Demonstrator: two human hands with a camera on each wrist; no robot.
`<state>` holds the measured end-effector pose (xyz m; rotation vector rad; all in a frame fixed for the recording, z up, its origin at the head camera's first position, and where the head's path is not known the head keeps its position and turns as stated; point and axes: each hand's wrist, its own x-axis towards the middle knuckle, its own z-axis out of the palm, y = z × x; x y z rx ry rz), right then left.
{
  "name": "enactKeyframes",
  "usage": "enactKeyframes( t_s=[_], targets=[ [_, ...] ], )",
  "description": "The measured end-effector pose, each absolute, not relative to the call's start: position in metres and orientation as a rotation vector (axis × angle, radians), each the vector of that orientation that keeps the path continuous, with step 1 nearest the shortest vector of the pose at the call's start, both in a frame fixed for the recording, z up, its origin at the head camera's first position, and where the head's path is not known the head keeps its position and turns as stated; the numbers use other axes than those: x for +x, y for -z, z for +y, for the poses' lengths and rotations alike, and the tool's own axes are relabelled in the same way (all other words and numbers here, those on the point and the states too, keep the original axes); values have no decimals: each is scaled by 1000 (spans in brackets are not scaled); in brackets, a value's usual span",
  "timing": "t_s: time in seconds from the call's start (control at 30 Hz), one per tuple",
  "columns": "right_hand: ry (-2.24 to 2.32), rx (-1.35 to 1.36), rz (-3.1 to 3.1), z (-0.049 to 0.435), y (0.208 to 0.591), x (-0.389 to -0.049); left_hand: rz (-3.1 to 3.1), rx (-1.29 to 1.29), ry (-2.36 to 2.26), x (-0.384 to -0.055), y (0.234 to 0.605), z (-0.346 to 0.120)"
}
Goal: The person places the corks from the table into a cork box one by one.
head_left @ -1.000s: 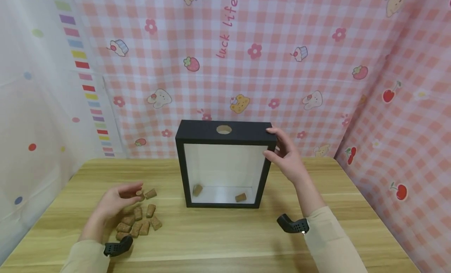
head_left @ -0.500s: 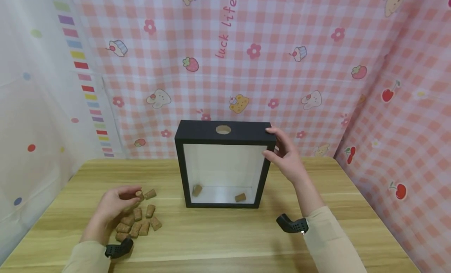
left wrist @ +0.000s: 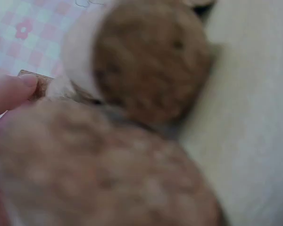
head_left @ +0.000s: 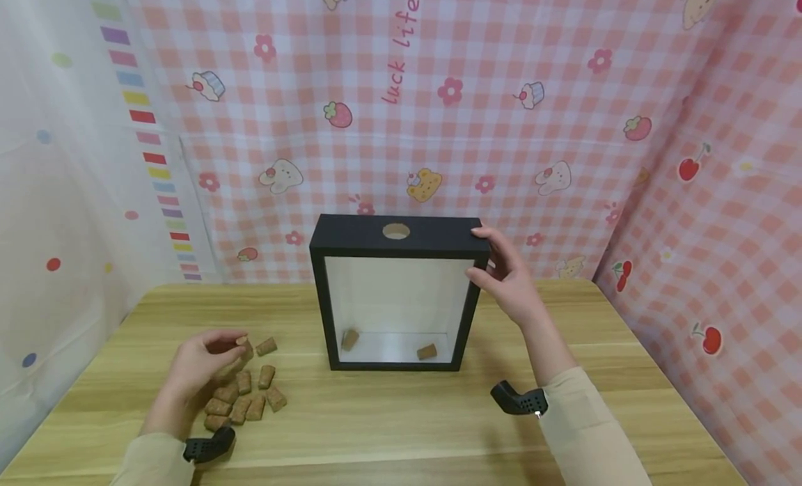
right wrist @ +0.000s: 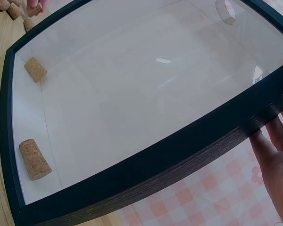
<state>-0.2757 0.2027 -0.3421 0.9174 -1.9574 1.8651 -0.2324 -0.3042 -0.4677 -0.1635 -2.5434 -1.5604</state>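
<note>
A black box frame point(head_left: 401, 251) with a clear front stands upright on the table, a round hole in its top. Two stoppers lie inside: one cork point(right wrist: 36, 69) in a corner and another cork point(right wrist: 35, 159) on the bottom. My right hand point(head_left: 510, 280) grips the frame's upper right corner, thumb in front and fingers on top. At the left, my left hand point(head_left: 199, 361) pinches a cork point(head_left: 243, 342) between thumb and fingers. More loose corks point(head_left: 240, 409) lie beside and under that hand. Large blurred corks point(left wrist: 153, 59) hide much of the left wrist view.
A wooden table point(head_left: 376, 430) carries everything. Behind it hangs a pink checked curtain point(head_left: 376, 152), with a white dotted curtain point(head_left: 63, 193) at the left. One cork point(head_left: 266, 346) lies apart, just right of my left hand.
My left thumb and fingers have drawn together on a cork and shifted it slightly left. The right hand keeps its hold on the frame.
</note>
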Motion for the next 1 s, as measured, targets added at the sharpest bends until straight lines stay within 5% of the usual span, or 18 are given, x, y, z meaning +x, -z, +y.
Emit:
enactKeyframes(
  t_s=[1.0],
  targets=[
    [-1869,905,-1966,202,342,-276,-2502,-382,1264,-222,381,-255]
  ],
)
